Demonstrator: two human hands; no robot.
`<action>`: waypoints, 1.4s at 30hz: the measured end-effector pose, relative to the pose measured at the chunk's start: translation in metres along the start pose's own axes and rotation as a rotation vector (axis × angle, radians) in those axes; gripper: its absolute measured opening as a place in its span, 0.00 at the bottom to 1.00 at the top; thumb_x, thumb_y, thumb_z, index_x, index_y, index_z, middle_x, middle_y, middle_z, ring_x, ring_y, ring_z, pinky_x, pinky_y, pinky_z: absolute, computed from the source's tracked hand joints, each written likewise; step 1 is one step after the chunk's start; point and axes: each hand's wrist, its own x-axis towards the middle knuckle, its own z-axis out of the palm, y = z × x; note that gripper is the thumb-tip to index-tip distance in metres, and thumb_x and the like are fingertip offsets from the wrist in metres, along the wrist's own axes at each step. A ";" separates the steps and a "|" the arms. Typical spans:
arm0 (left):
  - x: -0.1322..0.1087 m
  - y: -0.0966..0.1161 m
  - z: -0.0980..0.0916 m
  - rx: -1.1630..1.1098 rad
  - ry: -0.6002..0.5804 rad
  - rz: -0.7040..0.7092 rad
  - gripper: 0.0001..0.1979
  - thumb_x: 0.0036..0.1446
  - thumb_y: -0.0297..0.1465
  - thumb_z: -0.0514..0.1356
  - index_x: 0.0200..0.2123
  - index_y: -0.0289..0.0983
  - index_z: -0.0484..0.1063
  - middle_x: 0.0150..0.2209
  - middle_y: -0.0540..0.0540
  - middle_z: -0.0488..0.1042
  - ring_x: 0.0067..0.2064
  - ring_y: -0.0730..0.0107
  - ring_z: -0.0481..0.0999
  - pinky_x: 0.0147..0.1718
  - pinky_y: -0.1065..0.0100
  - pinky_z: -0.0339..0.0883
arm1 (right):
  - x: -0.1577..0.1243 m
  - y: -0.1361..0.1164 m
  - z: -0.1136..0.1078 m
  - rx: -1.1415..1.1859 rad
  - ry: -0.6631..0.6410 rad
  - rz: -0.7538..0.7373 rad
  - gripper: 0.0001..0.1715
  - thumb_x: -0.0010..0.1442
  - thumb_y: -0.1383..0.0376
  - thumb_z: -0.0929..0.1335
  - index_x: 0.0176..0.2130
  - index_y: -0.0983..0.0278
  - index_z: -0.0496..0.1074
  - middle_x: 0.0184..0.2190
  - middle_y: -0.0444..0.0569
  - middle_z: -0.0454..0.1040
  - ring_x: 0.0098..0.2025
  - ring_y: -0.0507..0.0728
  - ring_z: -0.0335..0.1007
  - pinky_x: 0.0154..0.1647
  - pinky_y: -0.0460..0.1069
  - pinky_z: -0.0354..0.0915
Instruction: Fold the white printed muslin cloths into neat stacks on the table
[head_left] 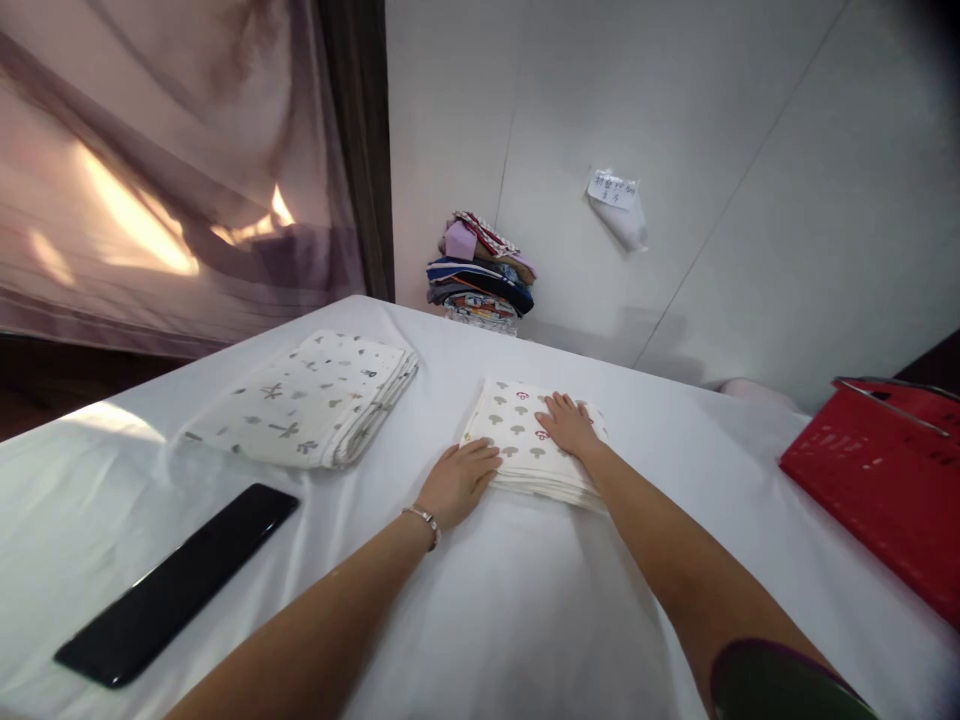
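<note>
A folded white cloth with grey and red mushroom prints (517, 430) lies in the middle of the white-covered table (480, 620). My right hand (568, 424) rests flat on its upper right part, fingers spread. At its lower left edge is my left hand (459, 482), fingers stretched out and touching the cloth's corner. A bracelet (426, 522) circles my left wrist. To the left, apart from both hands, sits another folded white cloth with grey leaf-like prints (307, 400), its layered edge facing right.
A long flat black object (180, 585) lies at the front left. A red bag or box with a metal handle (885, 490) stands at the right edge. Behind the table rises a pile of folded clothes (480, 270) by the wall. A curtain (180, 150) hangs at the left.
</note>
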 end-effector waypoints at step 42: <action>0.001 -0.003 -0.004 -0.217 -0.029 -0.204 0.11 0.55 0.33 0.53 0.40 0.42 0.72 0.32 0.49 0.75 0.36 0.68 0.71 0.40 0.64 0.64 | -0.025 0.003 -0.005 0.051 0.028 -0.142 0.36 0.62 0.48 0.52 0.62 0.63 0.50 0.65 0.51 0.42 0.66 0.60 0.32 0.62 0.61 0.38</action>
